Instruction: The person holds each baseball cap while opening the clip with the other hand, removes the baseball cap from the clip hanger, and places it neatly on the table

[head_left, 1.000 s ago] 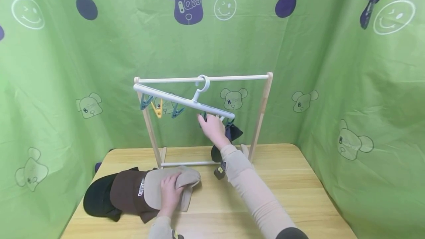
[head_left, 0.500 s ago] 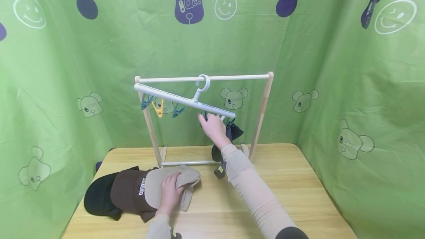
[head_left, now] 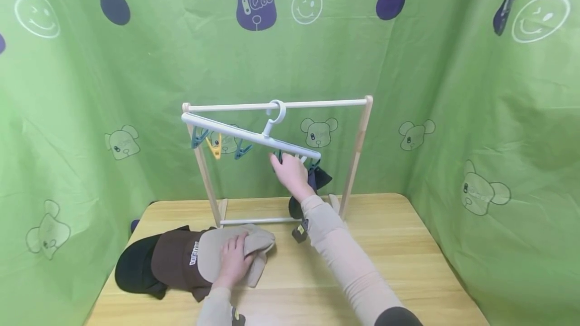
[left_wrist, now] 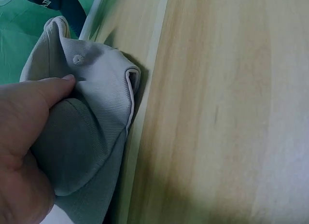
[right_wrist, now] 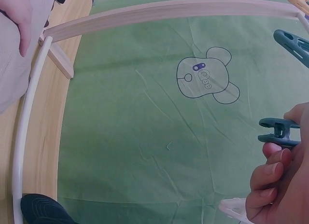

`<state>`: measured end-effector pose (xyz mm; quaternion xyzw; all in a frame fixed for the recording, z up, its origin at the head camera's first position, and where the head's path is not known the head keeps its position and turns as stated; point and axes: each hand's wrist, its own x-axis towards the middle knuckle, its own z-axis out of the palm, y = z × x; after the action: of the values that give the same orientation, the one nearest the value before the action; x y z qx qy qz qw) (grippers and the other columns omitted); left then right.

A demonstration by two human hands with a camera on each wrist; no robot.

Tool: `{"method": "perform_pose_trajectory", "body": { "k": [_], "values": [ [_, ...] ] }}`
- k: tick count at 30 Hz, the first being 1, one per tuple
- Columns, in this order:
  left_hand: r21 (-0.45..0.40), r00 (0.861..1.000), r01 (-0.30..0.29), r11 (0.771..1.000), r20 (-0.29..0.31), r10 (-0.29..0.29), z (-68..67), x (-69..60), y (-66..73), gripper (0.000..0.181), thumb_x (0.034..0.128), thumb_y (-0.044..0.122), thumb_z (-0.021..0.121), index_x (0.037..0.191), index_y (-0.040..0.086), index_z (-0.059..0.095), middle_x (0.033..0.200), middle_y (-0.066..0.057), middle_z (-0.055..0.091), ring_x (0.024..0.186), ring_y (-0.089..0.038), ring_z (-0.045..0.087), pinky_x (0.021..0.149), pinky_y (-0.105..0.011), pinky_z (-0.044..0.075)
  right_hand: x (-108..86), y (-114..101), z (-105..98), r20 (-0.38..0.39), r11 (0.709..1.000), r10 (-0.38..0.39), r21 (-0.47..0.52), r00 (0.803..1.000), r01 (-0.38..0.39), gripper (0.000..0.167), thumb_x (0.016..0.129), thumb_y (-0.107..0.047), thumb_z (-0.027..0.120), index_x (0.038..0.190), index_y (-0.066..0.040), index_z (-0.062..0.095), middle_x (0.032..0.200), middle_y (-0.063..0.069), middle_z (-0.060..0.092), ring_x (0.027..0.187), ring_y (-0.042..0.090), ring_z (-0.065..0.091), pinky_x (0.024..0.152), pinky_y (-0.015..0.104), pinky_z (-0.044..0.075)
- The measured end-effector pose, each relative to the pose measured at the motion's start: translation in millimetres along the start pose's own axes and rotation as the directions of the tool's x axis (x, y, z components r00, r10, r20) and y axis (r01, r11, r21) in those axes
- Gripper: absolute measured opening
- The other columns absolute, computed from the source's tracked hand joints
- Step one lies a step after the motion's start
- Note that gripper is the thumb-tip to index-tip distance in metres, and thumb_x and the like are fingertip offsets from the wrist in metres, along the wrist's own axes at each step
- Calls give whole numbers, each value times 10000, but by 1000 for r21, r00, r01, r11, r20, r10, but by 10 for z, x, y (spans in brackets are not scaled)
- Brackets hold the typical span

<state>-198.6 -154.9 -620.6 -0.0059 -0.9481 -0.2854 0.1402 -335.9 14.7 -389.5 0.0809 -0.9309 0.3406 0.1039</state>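
Observation:
My left hand [head_left: 233, 261] grips a beige cap [head_left: 212, 253] lying on top of a brown cap [head_left: 174, 260] and a black cap [head_left: 136, 265] at the table's left. In the left wrist view, the thumb presses on the cap's crown [left_wrist: 99, 89]; the other fingers are mostly hidden. Up at the hanger [head_left: 226, 127], my right hand [head_left: 292, 175] pinches a teal clip [right_wrist: 280, 132] whose jaws stand apart with nothing between them. A dark cap [head_left: 322, 179] hangs from the hanger's right end, partly hidden behind the right hand and forearm.
The white hanger hooks on the top bar of a wooden rack [head_left: 358, 150] and tilts down to the right. A yellow clip [head_left: 215, 147], more teal clips [head_left: 199, 137] and a white clip [right_wrist: 234, 208] hang from it. Green curtains [head_left: 444, 89] surround the wooden table [head_left: 399, 255].
The beige cap's far edge has shifted slightly right and opened a little under my left hand. My right hand keeps its place on the clip.

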Motion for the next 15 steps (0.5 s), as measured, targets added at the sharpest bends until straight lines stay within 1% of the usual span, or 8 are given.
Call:
{"method": "perform_pose_trajectory", "body": {
  "k": [5,8,15],
  "values": [
    [22,999,12,1000,49,-13,-35,0,33,661,843,271,733,1393,51,438,1355,-265,461,1296,-476,385,1081,-694,252,2,-4,-1,-10,1000,-3,-8,1000,3,497,962,-574,408,711,-156,496,637,36,497,571,208,497,507,314,365],
    [32,997,14,999,71,-17,-62,0,52,703,835,281,741,1411,53,409,1387,-282,429,1317,-510,354,1077,-733,229,4,-9,1,-21,1000,-4,-11,1000,4,493,959,-574,411,706,-159,491,635,34,494,577,211,502,507,317,366],
    [55,991,39,998,127,-46,-49,-11,58,797,820,320,750,1457,64,346,1456,-301,355,1363,-534,280,1121,-720,163,-13,6,-2,-16,1000,-2,9,1000,2,493,957,-571,417,698,-157,484,627,32,486,559,207,484,501,317,361]
  ]
}}
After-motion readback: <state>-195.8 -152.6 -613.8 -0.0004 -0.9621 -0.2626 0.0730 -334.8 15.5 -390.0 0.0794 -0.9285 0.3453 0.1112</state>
